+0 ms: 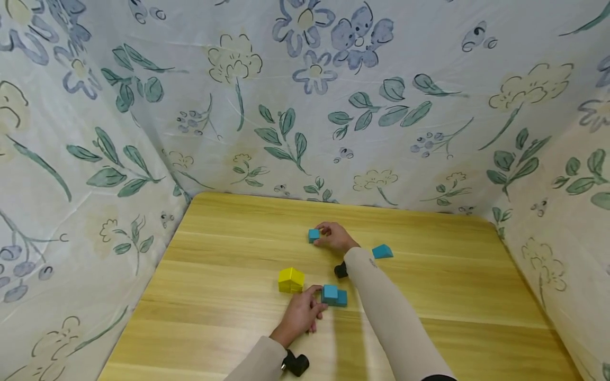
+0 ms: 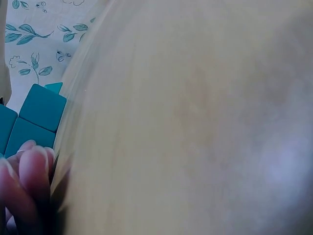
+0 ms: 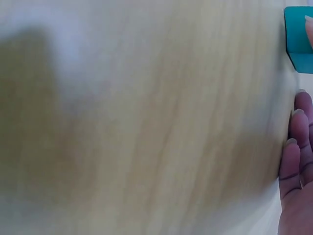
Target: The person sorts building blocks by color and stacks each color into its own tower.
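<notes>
In the head view my left hand point(image 1: 300, 312) is beside a small stack of blue blocks point(image 1: 330, 293), its index finger and thumb reaching its left side. The left wrist view shows fingertips point(image 2: 34, 169) close to the blue blocks point(image 2: 42, 107). Farther back, my right hand point(image 1: 335, 239) pinches a small blue cube point(image 1: 313, 235) at its right side. A blue block point(image 3: 298, 32) with a fingertip on it appears at the right edge of the right wrist view, the other fingers point(image 3: 290, 159) lying below it. Yellow blocks point(image 1: 290, 279) stand just left of the blue stack.
A blue block with a sloped side point(image 1: 383, 251) lies on the wooden table point(image 1: 229, 233), right of my right wrist. Black wrist devices point(image 1: 296, 364) sit at both wrists. Flowered cloth point(image 1: 286, 106) hangs behind the table and along both sides.
</notes>
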Available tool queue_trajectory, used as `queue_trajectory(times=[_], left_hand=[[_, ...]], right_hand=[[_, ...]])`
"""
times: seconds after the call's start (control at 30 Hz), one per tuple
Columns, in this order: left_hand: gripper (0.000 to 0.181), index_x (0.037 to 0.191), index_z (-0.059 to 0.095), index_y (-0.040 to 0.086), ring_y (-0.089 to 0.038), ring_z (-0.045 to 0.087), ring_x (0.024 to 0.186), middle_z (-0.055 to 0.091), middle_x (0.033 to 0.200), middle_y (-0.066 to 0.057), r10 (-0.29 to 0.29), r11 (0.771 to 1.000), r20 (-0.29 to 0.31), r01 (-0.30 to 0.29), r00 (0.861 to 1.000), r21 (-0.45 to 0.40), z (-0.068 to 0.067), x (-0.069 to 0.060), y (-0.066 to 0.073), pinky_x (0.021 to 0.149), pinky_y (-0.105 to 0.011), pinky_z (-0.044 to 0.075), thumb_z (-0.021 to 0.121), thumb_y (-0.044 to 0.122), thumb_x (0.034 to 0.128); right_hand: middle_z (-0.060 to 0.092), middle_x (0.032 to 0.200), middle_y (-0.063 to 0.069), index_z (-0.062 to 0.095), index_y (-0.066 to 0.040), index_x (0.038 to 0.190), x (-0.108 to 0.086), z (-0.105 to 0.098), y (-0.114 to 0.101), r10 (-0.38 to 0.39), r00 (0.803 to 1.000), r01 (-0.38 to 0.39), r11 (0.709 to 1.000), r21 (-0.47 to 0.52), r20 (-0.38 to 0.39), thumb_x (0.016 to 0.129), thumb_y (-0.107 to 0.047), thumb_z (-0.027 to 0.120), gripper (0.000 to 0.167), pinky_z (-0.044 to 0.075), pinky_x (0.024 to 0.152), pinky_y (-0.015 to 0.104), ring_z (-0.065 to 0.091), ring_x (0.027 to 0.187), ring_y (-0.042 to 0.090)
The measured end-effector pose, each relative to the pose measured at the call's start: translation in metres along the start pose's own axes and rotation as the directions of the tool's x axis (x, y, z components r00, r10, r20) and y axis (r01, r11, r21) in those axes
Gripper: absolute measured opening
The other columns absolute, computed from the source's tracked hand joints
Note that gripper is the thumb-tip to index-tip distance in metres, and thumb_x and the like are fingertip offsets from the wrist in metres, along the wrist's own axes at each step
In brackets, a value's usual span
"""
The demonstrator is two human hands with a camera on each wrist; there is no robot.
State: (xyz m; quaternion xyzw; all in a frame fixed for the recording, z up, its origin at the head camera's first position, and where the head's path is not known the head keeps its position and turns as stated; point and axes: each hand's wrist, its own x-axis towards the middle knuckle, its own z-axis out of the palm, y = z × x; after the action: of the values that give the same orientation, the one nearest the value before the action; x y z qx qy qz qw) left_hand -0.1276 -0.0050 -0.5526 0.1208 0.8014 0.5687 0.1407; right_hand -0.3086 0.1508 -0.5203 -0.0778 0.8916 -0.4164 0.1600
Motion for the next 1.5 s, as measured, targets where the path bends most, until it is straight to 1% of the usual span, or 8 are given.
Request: queue_trajectory(times=[0.13, 0.33, 0.5, 0.83, 1.0, 1.13, 1.3, 1.5], left_hand=[[0.042, 0.131, 0.051, 0.001, -0.008, 0.049, 0.034, 0.058, 0.061, 0.002, 0.006, 1.0, 0.002, -0.006, 1.0, -0.003, 0.0, 0.0, -0.001, 0.035, -0.029, 0.045, 0.064, 0.011, 0.0926], [0.044, 0.133, 0.05, 0.002, -0.008, 0.049, 0.034, 0.058, 0.061, 0.003, -0.003, 1.0, 0.002, 0.003, 1.0, -0.001, 0.0, 0.0, -0.002, 0.035, -0.029, 0.045, 0.064, 0.013, 0.0928], [0.043, 0.133, 0.05, 0.002, -0.009, 0.049, 0.034, 0.058, 0.062, 0.002, -0.01, 1.0, 0.005, 0.01, 1.0, -0.004, 0.0, 0.0, -0.002, 0.036, -0.029, 0.045, 0.064, 0.013, 0.093], [0.044, 0.133, 0.05, 0.002, -0.009, 0.048, 0.035, 0.058, 0.063, 0.001, -0.018, 1.0, 0.005, 0.018, 1.0, -0.002, 0.001, -0.001, -0.002, 0.036, -0.03, 0.046, 0.063, 0.012, 0.0932], [0.044, 0.133, 0.05, 0.001, -0.008, 0.049, 0.035, 0.058, 0.063, 0.002, -0.011, 1.0, 0.005, 0.011, 1.0, -0.003, 0.001, -0.001, -0.004, 0.036, -0.029, 0.046, 0.064, 0.012, 0.0929], [0.044, 0.133, 0.05, 0.0, -0.008, 0.048, 0.035, 0.059, 0.062, 0.002, -0.008, 1.0, 0.002, 0.008, 1.0, -0.009, 0.0, -0.001, -0.004, 0.036, -0.028, 0.045, 0.064, 0.011, 0.0924], [0.044, 0.133, 0.05, 0.0, -0.007, 0.048, 0.035, 0.058, 0.062, 0.002, -0.012, 1.0, 0.0, 0.012, 1.0, -0.009, 0.001, -0.002, -0.004, 0.036, -0.027, 0.045, 0.064, 0.012, 0.0923], [0.043, 0.133, 0.05, 0.001, -0.008, 0.048, 0.035, 0.058, 0.062, 0.001, -0.013, 1.0, -0.001, 0.013, 1.0, -0.016, 0.002, -0.001, -0.003, 0.036, -0.028, 0.045, 0.063, 0.011, 0.093]], right_hand=[[0.057, 0.119, 0.012, 0.064, -0.011, 0.119, -0.004, 0.0, 0.003, -0.006, 1.0, 0.006, 0.999, 0.041, -0.012, 0.086, -0.019, 0.074, 0.035, 0.044, 0.09, 0.042, 0.052, 0.101, 0.026], [0.059, 0.114, 0.012, 0.064, -0.008, 0.119, -0.013, -0.002, 0.007, -0.076, 0.997, 0.077, 0.996, 0.046, -0.025, 0.088, -0.018, 0.073, 0.035, 0.046, 0.089, 0.042, 0.054, 0.099, 0.026], [0.06, 0.113, 0.01, 0.064, -0.008, 0.118, -0.026, -0.005, 0.012, -0.072, 0.996, 0.077, 0.992, 0.097, -0.052, 0.087, -0.022, 0.073, 0.036, 0.047, 0.089, 0.043, 0.056, 0.101, 0.026], [0.058, 0.117, 0.008, 0.062, -0.012, 0.124, -0.074, -0.014, 0.02, -0.043, 0.985, 0.072, 0.983, 0.17, -0.167, 0.086, -0.029, 0.074, 0.044, 0.048, 0.086, 0.043, 0.057, 0.1, 0.025], [0.058, 0.115, 0.011, 0.06, -0.007, 0.125, -0.1, -0.014, 0.024, -0.08, 0.977, 0.117, 0.977, 0.18, -0.197, 0.086, -0.029, 0.073, 0.047, 0.047, 0.088, 0.044, 0.058, 0.1, 0.025], [0.059, 0.112, 0.011, 0.061, -0.005, 0.124, -0.119, -0.013, 0.024, -0.094, 0.972, 0.135, 0.973, 0.186, -0.214, 0.087, -0.026, 0.073, 0.045, 0.047, 0.087, 0.042, 0.058, 0.099, 0.026], [0.061, 0.108, 0.011, 0.064, -0.005, 0.12, -0.136, -0.01, 0.028, -0.11, 0.964, 0.155, 0.972, 0.179, -0.241, 0.086, -0.023, 0.075, 0.04, 0.046, 0.087, 0.041, 0.057, 0.099, 0.027], [0.063, 0.103, 0.005, 0.067, -0.008, 0.115, -0.158, -0.004, 0.036, -0.151, 0.957, 0.193, 0.969, 0.154, -0.248, 0.084, -0.02, 0.076, 0.034, 0.047, 0.086, 0.042, 0.059, 0.095, 0.025]])
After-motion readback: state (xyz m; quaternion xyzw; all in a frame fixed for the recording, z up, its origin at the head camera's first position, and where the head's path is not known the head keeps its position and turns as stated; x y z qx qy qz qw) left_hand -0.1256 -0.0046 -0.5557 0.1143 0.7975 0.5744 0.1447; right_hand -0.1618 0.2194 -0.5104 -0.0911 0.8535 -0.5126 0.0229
